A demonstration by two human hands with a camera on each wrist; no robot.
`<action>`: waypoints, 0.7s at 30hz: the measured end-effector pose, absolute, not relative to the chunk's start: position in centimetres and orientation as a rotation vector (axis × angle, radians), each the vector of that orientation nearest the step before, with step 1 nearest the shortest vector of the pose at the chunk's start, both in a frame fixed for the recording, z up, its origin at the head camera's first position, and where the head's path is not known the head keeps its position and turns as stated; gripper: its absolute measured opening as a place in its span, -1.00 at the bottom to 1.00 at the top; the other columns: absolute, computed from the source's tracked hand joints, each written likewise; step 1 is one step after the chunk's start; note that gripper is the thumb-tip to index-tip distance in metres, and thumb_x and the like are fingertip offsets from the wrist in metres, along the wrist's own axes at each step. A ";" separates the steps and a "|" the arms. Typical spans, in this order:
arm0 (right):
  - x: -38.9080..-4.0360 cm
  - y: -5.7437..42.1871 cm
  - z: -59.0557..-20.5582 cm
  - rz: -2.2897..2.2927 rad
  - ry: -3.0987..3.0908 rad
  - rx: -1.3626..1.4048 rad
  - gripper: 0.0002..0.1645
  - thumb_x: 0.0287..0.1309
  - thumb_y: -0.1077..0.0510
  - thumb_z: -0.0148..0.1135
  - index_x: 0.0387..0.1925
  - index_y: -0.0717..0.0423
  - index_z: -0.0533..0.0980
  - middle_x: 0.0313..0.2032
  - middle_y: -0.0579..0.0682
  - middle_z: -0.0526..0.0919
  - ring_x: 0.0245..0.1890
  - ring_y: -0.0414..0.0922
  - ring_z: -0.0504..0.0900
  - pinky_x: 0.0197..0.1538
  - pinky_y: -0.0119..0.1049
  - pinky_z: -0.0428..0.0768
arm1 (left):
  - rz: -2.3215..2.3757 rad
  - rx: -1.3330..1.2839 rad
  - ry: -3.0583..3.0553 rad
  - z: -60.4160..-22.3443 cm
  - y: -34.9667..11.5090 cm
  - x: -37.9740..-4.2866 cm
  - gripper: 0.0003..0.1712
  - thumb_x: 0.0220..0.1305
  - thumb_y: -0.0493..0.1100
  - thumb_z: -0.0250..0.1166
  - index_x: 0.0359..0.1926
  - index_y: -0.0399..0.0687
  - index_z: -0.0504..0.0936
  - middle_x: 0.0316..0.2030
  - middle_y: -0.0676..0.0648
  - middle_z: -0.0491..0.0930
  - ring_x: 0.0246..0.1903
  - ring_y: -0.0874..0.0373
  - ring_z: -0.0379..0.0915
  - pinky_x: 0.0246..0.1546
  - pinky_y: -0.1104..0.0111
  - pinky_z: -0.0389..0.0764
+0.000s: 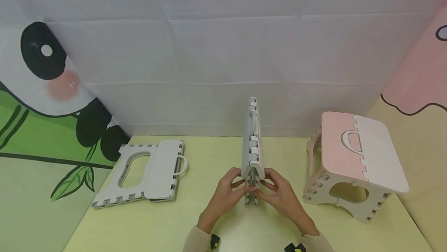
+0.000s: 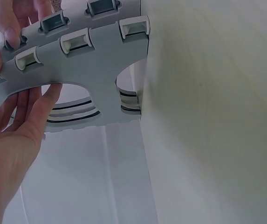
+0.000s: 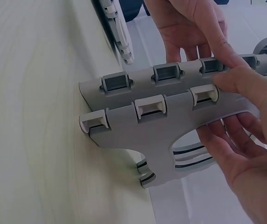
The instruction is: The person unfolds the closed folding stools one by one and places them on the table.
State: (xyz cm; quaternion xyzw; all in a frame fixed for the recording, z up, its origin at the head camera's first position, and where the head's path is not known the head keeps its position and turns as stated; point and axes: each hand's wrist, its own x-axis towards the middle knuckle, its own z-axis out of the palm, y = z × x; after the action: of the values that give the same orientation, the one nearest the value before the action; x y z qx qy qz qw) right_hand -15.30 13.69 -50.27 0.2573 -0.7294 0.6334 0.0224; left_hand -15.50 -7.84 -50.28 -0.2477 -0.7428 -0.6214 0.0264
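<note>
A white-grey folding step stool (image 1: 253,143) stands on edge on the table, folded nearly flat. My left hand (image 1: 227,192) grips its near end from the left, and my right hand (image 1: 279,193) grips it from the right. In the left wrist view, the left hand's fingers (image 2: 42,105) reach into the cutout of a hinged leg panel (image 2: 107,65). On the right wrist view's side, the right hand (image 3: 245,140) has its thumb on the panel's upper edge and its fingers curl through the cutout. The two leg panels stand a little apart.
A second grey-white folding stool (image 1: 157,170) lies flat at the left. An unfolded stool (image 1: 384,155) with a pink-and-white top stands at the right. The pale yellow table (image 1: 206,155) meets a white cloth backdrop (image 1: 195,58) behind.
</note>
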 end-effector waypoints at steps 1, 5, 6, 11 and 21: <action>-15.3 13.8 -50.3 1.960 -2.264 0.796 -0.29 0.10 0.42 0.50 0.27 0.21 0.44 0.22 0.17 0.52 0.21 -0.26 0.53 0.21 -0.27 0.57 | -1.915 -0.769 -2.293 -50.3 -7.8 -15.5 -0.54 0.29 -0.20 0.47 0.18 0.04 0.59 0.06 -0.05 0.53 0.15 0.05 0.50 0.17 0.21 0.61; -15.3 14.1 -50.3 1.949 -2.274 0.794 -0.30 0.10 0.43 0.49 0.27 0.21 0.44 0.22 0.16 0.51 0.21 -0.27 0.52 0.22 -0.27 0.57 | -1.909 -0.771 -2.288 -50.2 -7.8 -15.5 -0.53 0.28 -0.23 0.47 0.19 -0.01 0.58 0.06 -0.06 0.52 0.15 0.04 0.50 0.17 0.20 0.60; -15.3 14.1 -50.3 1.949 -2.275 0.791 -0.30 0.10 0.43 0.49 0.26 0.21 0.44 0.21 0.16 0.52 0.21 -0.27 0.52 0.22 -0.26 0.57 | -1.908 -0.771 -2.288 -50.2 -7.8 -15.5 -0.53 0.28 -0.23 0.47 0.19 -0.01 0.58 0.06 -0.07 0.52 0.15 0.04 0.50 0.17 0.20 0.60; -15.3 14.5 -50.3 1.923 -2.277 0.785 -0.32 0.10 0.41 0.50 0.25 0.19 0.46 0.20 0.15 0.53 0.20 -0.27 0.53 0.21 -0.24 0.58 | -1.898 -0.771 -2.297 -50.2 -7.8 -15.5 -0.52 0.28 -0.23 0.47 0.20 0.00 0.57 0.07 -0.06 0.52 0.14 0.04 0.50 0.17 0.20 0.60; -15.4 15.2 -50.5 1.916 -2.274 0.797 -0.31 0.10 0.45 0.47 0.25 0.21 0.44 0.21 0.16 0.51 0.25 -0.33 0.49 0.22 -0.26 0.56 | -1.888 -0.771 -2.299 -50.2 -7.8 -15.6 -0.51 0.25 -0.24 0.49 0.18 -0.01 0.58 0.07 -0.05 0.53 0.13 0.05 0.51 0.17 0.21 0.61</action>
State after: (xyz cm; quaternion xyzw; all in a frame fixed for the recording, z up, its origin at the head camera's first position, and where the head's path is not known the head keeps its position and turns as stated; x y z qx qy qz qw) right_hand -15.36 15.20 -50.49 0.2588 -0.7383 0.6221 0.0312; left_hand -15.57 -7.84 -50.24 -0.2506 -0.7476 -0.6140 0.0341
